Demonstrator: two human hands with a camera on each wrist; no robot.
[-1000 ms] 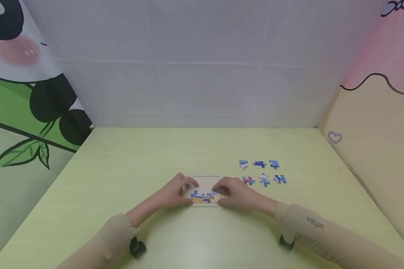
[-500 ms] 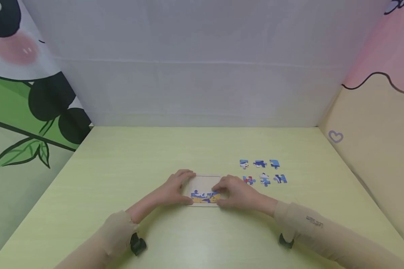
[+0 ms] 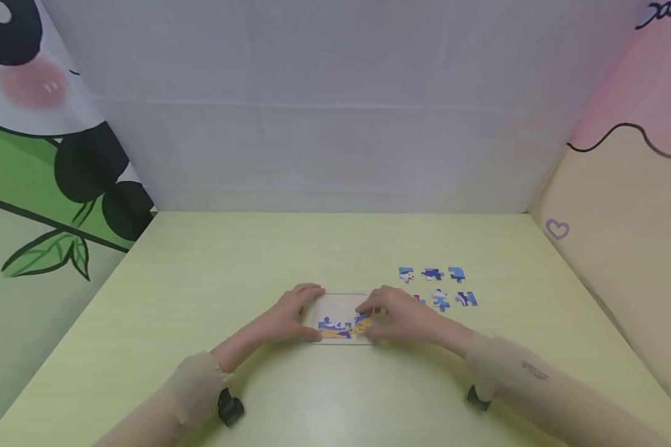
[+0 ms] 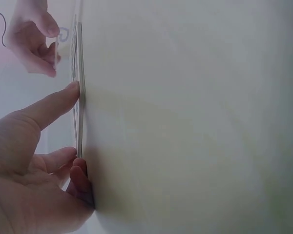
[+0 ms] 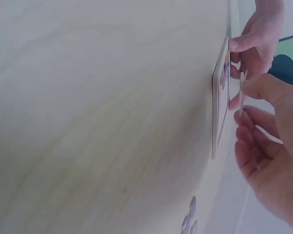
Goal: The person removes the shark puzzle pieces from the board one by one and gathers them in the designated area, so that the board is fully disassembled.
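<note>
A pale puzzle tray (image 3: 338,304) lies on the table, with joined blue-and-yellow puzzle pieces (image 3: 331,329) along its near side. My left hand (image 3: 286,315) holds the tray's left end, thumb at the near corner and fingertips at the far corner. Between thumb and fingertips, my right hand (image 3: 401,315) pinches a blue-and-yellow puzzle piece (image 3: 362,323) over the tray's right end. The right wrist view has this puzzle piece (image 5: 241,95) edge-on, held off the tray (image 5: 220,105). Its printed face is partly hidden by the fingers.
Several loose puzzle pieces (image 3: 440,300) lie in two rows to the right of the tray, one partly hidden behind my right hand. A white wall (image 3: 335,155) closes the far table edge, with decorated panels (image 3: 620,230) at both sides.
The right hand has lifted the puzzle piece from the tray's near right corner and shifted slightly right. My left fingertips have moved from the tray's left side up to its far corner.
</note>
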